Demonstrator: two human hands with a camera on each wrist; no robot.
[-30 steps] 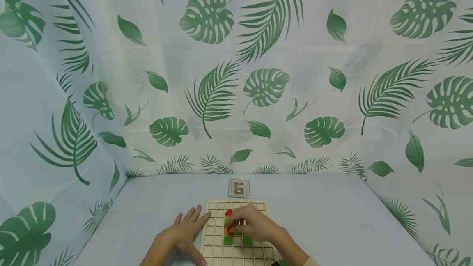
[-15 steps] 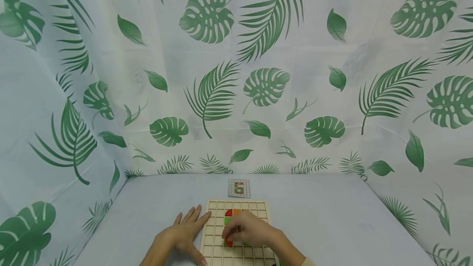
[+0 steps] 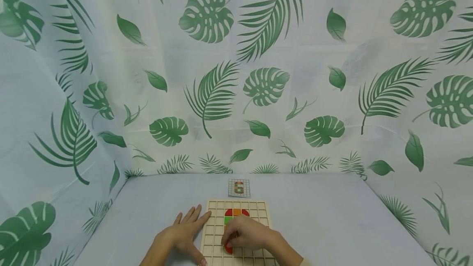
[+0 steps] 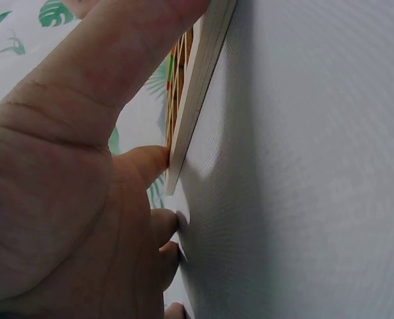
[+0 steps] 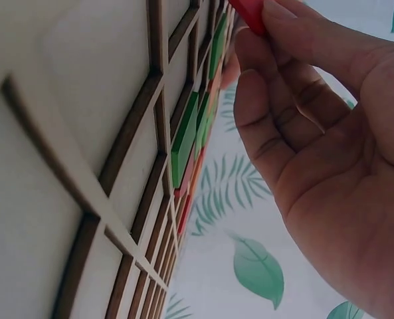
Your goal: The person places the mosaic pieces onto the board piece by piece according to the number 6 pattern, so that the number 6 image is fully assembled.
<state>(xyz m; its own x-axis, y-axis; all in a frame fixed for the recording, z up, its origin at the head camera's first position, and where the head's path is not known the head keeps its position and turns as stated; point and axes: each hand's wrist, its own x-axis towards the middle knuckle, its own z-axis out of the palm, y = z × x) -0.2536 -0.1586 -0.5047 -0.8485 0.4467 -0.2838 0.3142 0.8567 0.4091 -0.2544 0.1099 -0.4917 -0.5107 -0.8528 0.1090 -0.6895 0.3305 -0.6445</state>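
A wooden grid board (image 3: 210, 239) lies on the table. My right hand (image 3: 246, 233) pinches a red tile (image 3: 228, 250) between thumb and fingertips, close over the board's squares. In the right wrist view this red tile (image 5: 250, 13) shows at the top. Farther up the board sit red tiles (image 3: 228, 212), an orange tile (image 3: 237, 212) and a light green tile (image 3: 227, 220); the hand hides others. A green tile (image 5: 183, 146) stands out beside the grid ribs in the right wrist view. My left hand (image 3: 180, 235) spreads its fingers, thumb and index finger touching the board's left edge.
Behind the board lies a small card (image 3: 239, 188) with a colored 6 on a grid. A pale cloth covers the table (image 3: 318, 216). Leaf-printed curtains (image 3: 221, 102) rise at the back and both sides.
My right hand has moved a little down the board with the red tile, uncovering the orange and red tiles at the top. My left hand has stayed in place.
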